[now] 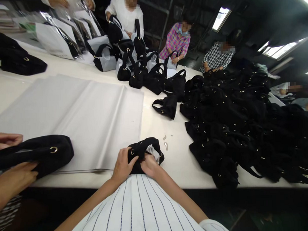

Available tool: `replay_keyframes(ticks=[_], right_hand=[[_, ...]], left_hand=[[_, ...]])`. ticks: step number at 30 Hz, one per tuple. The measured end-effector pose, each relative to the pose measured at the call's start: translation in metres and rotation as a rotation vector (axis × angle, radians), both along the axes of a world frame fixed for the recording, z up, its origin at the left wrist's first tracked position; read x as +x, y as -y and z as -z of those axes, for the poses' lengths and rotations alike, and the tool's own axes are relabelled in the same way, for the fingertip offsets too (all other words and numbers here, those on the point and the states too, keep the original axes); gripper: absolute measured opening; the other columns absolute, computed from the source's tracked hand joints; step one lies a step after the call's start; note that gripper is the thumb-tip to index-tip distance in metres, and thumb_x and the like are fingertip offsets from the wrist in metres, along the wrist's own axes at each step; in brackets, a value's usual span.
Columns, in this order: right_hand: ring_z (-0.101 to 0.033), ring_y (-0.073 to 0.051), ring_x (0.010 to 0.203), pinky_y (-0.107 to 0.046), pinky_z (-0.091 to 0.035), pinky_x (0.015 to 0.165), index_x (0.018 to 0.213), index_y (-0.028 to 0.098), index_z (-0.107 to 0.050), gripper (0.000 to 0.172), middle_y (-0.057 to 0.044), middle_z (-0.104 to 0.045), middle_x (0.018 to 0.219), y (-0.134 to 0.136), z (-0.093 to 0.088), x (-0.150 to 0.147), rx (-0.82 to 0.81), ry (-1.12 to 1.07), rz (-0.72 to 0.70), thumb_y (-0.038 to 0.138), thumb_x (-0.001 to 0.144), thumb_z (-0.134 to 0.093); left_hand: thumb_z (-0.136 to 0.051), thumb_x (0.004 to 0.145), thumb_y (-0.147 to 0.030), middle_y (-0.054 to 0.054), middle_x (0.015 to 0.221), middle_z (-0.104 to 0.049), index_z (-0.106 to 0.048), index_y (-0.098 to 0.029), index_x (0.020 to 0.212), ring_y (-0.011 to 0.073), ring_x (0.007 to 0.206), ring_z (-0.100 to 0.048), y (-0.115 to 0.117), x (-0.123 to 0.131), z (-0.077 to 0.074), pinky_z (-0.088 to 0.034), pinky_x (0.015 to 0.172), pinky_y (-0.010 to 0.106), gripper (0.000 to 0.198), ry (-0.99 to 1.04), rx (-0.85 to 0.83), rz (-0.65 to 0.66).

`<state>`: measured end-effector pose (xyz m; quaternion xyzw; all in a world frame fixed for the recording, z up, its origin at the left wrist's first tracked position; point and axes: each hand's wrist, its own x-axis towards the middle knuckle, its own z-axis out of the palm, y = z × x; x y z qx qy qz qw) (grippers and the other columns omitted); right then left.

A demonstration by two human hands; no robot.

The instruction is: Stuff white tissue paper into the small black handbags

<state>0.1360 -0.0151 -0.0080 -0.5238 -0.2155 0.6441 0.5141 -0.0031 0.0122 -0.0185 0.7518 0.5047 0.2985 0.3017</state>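
A small black handbag point(136, 168) with gold eyelets is at the table edge, close against my striped shirt. My left hand point(122, 164) grips its left side, thumb across the front near the opening. My right hand point(149, 164) reaches into the mouth of the bag, so its fingertips are hidden. Beside that hand, crumpled whitish material point(152, 150) shows inside; I cannot tell whether it is paper or lining. Just left of the bag lies a stack of large grey-white sheets point(113, 120).
At left, a co-worker's hands point(16, 179) handle another black bag point(56, 155). A big heap of black bags point(233, 125) covers the right side. One bag point(166, 106) lies ahead, near small scraps point(166, 145). More bags and several people are across the table point(171, 172).
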Motion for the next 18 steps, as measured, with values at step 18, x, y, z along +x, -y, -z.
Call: replay_keyframes(ticks=[18], right_hand=[[-0.055,-0.014,0.067,-0.031,-0.050,0.066,0.109,0.020,-0.052,0.045,-0.004,-0.059,0.097,0.051,-0.027,0.055,0.053,0.963,-0.191,0.024,0.067,-0.069]], left_hand=[[-0.042,0.082,-0.037,0.020,0.077,-0.069,-0.065,-0.012,0.071,0.0338,0.077,-0.066,0.000,0.025,-0.016,-0.043,0.065,0.037,0.036,-0.635,-0.343,0.057]])
